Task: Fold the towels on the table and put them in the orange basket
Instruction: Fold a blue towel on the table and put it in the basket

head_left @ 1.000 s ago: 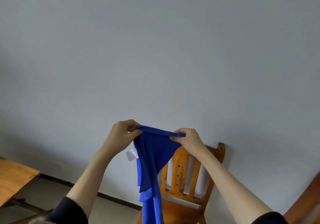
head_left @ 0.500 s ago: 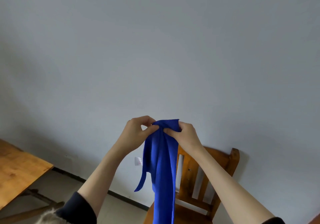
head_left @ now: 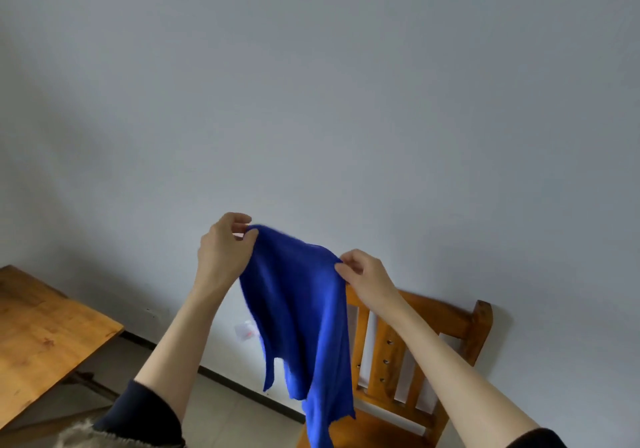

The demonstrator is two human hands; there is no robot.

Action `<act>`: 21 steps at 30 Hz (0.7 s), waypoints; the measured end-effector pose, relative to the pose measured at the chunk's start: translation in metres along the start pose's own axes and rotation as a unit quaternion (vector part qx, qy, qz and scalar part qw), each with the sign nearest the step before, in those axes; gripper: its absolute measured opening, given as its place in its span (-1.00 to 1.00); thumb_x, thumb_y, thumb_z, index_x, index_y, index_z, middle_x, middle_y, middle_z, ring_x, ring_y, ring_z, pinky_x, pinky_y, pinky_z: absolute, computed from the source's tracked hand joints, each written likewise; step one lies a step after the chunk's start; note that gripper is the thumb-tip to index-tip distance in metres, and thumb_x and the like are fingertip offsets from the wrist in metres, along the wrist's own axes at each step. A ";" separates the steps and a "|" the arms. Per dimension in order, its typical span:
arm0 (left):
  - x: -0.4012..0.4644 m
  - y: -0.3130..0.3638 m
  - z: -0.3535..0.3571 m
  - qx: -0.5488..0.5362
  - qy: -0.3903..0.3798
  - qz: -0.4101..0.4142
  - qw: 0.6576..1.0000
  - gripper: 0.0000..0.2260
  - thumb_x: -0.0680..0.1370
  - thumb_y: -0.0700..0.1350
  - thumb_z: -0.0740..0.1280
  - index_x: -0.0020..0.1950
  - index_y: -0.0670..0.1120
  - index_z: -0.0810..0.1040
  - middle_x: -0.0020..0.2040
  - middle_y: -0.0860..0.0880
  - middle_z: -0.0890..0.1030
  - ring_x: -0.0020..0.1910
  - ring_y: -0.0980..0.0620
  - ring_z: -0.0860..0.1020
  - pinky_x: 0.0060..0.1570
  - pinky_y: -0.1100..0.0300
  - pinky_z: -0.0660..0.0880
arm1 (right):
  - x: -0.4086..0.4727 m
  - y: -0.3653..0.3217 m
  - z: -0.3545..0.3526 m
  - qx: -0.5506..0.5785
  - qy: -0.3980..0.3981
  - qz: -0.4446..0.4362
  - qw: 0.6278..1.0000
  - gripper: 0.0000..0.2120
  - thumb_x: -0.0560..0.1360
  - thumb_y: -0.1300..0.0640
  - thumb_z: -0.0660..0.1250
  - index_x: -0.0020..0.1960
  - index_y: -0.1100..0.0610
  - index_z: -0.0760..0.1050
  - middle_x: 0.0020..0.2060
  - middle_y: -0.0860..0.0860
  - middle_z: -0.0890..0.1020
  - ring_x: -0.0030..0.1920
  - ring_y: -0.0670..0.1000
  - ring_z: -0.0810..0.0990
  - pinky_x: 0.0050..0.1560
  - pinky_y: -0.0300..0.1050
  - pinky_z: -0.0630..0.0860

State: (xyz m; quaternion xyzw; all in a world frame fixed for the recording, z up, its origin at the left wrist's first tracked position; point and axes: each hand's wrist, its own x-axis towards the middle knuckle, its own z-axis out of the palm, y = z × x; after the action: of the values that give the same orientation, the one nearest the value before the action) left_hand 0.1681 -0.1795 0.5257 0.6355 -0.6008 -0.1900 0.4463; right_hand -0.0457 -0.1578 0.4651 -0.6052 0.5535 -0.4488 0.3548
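Head view: left hand [head_left: 225, 253] and right hand [head_left: 367, 279] fingers each pinch a top corner of the hanging blue towel [head_left: 301, 312].

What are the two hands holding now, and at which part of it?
A blue towel, in the air. The left hand pinches one upper corner; the right hand pinches the upper edge at the other side. The rest hangs down.

The person's forearms were bare. A dark navy sleeve [head_left: 142, 416] was pushed up past the left elbow, and a dark sleeve [head_left: 535, 440] edge showed at the right arm.
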 end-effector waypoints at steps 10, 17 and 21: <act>-0.031 0.005 0.018 0.029 -0.246 0.120 0.961 -0.90 0.52 -0.11 0.32 -0.03 0.06 0.59 -0.06 0.10 0.64 0.07 0.08 0.55 0.11 0.18 0.43 | -0.003 -0.043 0.006 0.013 -0.085 -0.054 0.995 -0.87 0.55 0.16 0.26 -0.08 0.03 0.59 -0.16 -0.09 0.64 -0.08 -0.12 0.60 -0.08 -0.29 0.53; -0.039 0.023 0.004 -0.038 -0.130 0.125 0.983 -0.87 0.49 -0.15 0.36 -0.21 0.06 0.59 -0.19 0.10 0.65 -0.14 0.22 0.56 -0.24 0.52 0.40 | -0.030 -0.017 0.009 0.069 -0.148 0.012 0.986 -0.85 0.54 0.03 0.27 -0.10 0.08 0.55 -0.22 -0.06 0.64 -0.17 -0.10 0.62 -0.11 -0.26 0.54; -0.043 0.031 -0.022 -0.075 -0.054 0.114 0.989 -0.85 0.51 -0.17 0.33 -0.18 0.07 0.59 -0.20 0.17 0.63 -0.17 0.24 0.56 -0.23 0.46 0.44 | -0.045 0.004 0.017 0.027 -0.162 0.016 0.986 -0.83 0.57 -0.01 0.22 -0.11 0.02 0.52 -0.21 -0.07 0.62 -0.14 -0.08 0.61 -0.07 -0.24 0.53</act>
State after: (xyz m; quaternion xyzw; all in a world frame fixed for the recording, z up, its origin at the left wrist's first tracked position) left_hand 0.1580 -0.1278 0.5496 0.5165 -0.6763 -0.2166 0.4784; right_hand -0.0304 -0.1151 0.4492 -0.6512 0.4857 -0.3546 0.4630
